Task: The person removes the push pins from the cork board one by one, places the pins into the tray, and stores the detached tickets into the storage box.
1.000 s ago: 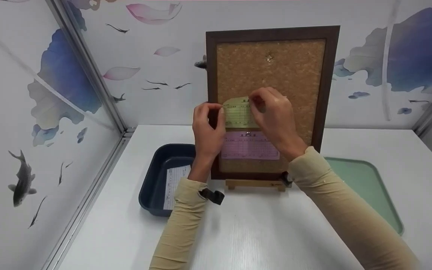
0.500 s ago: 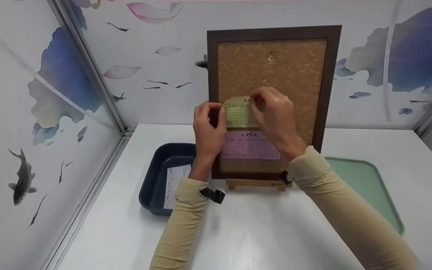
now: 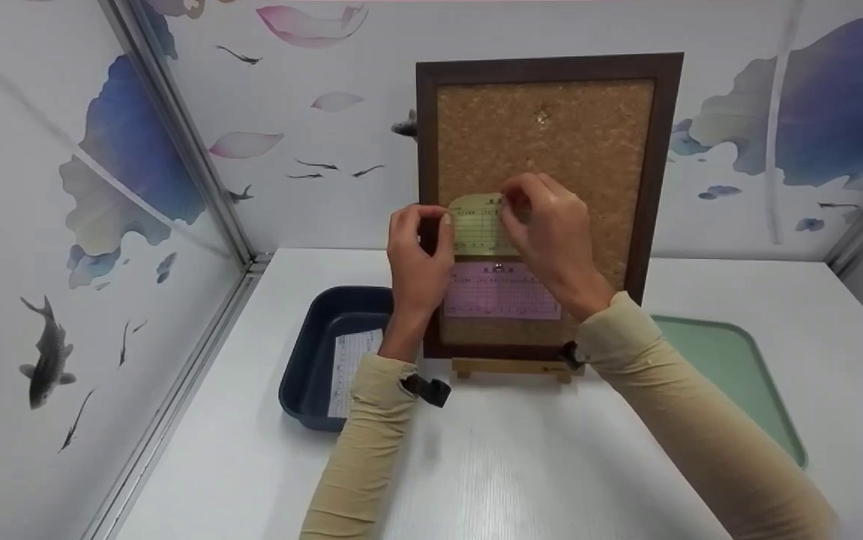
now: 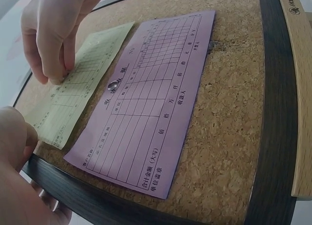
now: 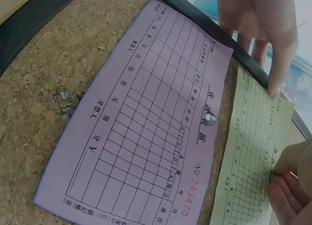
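A cork board (image 3: 551, 142) in a dark frame stands upright on a wooden easel (image 3: 512, 367). A purple slip (image 3: 502, 292) (image 4: 146, 118) (image 5: 141, 132) hangs low on the cork, held by a silver pin (image 4: 113, 84) (image 5: 210, 118). Just above it lies a green slip (image 3: 476, 225) (image 4: 73, 98) (image 5: 248, 171). My left hand (image 3: 416, 255) grips the frame's left edge, with its thumb (image 5: 273, 84) on the green slip's edge. My right hand (image 3: 543, 225) presses pinched fingertips (image 4: 51, 69) (image 5: 285, 181) against the slip's top middle. What they pinch is hidden, probably a pin.
A navy tray (image 3: 304, 367) with a white lined sheet (image 3: 352, 367) sits left of the easel. A pale green tray (image 3: 738, 375) lies to the right. Booth walls close in on the left, back and right. A small mark (image 3: 542, 116) shows high on the cork.
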Demonstrator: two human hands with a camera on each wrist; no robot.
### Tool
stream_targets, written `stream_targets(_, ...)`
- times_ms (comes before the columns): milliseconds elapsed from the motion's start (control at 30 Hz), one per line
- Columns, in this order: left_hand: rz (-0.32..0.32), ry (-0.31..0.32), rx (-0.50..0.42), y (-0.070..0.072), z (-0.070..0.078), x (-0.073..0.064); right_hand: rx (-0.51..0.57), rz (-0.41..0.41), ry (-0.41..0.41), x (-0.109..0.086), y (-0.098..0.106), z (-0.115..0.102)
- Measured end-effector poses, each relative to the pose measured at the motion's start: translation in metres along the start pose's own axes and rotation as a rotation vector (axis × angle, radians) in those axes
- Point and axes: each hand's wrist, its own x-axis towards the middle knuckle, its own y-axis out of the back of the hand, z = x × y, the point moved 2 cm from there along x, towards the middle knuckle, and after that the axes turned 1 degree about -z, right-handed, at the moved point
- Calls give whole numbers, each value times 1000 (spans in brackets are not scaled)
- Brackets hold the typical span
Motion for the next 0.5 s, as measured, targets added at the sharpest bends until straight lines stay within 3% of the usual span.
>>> stream_targets(500, 8, 7, 7, -1, 0, -1, 32, 26, -11, -4, 5, -1)
